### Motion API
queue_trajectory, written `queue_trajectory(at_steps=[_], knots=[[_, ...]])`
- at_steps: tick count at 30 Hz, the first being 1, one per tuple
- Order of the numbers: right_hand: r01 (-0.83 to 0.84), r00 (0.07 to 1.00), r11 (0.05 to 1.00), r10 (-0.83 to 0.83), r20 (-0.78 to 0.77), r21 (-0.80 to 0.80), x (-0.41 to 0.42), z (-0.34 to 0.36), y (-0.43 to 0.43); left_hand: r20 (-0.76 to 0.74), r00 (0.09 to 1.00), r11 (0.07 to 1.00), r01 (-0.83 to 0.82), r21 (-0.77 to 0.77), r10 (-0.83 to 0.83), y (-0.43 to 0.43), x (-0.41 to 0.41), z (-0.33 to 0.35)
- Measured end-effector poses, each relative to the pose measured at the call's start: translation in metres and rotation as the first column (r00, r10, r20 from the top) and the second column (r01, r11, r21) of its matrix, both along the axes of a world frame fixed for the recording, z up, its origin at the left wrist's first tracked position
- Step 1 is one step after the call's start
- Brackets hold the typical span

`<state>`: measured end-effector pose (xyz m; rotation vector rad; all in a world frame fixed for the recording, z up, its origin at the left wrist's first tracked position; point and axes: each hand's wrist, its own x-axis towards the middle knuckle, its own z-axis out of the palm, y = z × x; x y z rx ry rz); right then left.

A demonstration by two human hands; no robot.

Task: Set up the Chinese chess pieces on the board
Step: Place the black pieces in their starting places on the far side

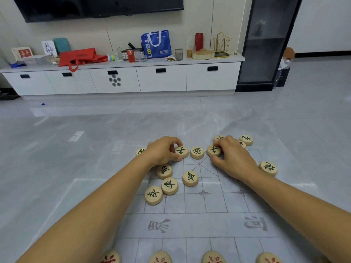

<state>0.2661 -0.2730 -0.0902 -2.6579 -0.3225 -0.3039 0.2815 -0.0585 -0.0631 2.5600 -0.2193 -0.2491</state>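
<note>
A thin translucent chess board with red lines lies on the floor. On its far row a general piece sits between two advisor pieces. My left hand pinches the left advisor piece. My right hand pinches the right advisor piece. Several other wooden discs with dark green characters lie loose on the far half, such as a chariot piece, a soldier piece and a cannon piece. Red-character pieces line the near edge, partly cut off.
The board rests on a glossy grey tiled floor. A long white low cabinet with bags, cans and cups on top stands against the far wall. A dark glass cabinet rises at the right.
</note>
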Motion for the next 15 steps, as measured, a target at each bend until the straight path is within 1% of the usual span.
queue_trajectory(at_steps=[3, 5, 7, 8, 9, 10, 12, 13, 15], knots=[[0.002, 1.0, 1.0, -0.002, -0.015, -0.002, 0.0, 0.0, -0.001, 0.018, 1.0, 1.0, 0.005, -0.031, -0.005, 0.002, -0.002, 0.001], [0.006, 0.999, 0.999, -0.004, -0.035, 0.04, 0.0, -0.001, 0.0, 0.081, 0.996, 0.997, 0.029, -0.067, -0.023, 0.006, -0.005, 0.001], [0.023, 0.998, 0.987, -0.014, -0.059, 0.157, 0.001, 0.0, 0.0, 0.216, 0.976, 0.995, 0.034, -0.091, -0.013, 0.018, -0.009, 0.002], [0.037, 0.998, 0.969, -0.023, -0.062, 0.243, 0.001, 0.001, 0.0, 0.271, 0.963, 0.995, 0.025, -0.096, 0.002, 0.027, -0.01, 0.001], [0.052, 0.997, 0.939, -0.033, -0.064, 0.34, 0.0, 0.003, -0.001, 0.294, 0.956, 0.995, 0.011, -0.094, 0.018, 0.038, -0.01, -0.001], [0.067, 0.997, 0.895, -0.042, -0.067, 0.441, 0.0, 0.003, -0.004, 0.284, 0.958, 0.996, -0.006, -0.084, 0.03, 0.05, -0.01, -0.005], [0.116, 0.993, 0.76, -0.072, -0.096, 0.639, 0.002, 0.005, -0.01, 0.221, 0.975, 0.997, -0.012, -0.072, 0.028, 0.071, -0.012, -0.016], [0.146, 0.989, 0.671, -0.08, -0.124, 0.727, 0.004, 0.006, -0.014, 0.196, 0.981, 0.998, 0.001, -0.07, 0.012, 0.077, -0.014, -0.024], [0.218, 0.975, 0.407, -0.045, -0.219, 0.887, 0.009, 0.013, -0.021, 0.187, 0.982, 0.998, 0.03, -0.059, -0.019, 0.082, -0.018, -0.035]])
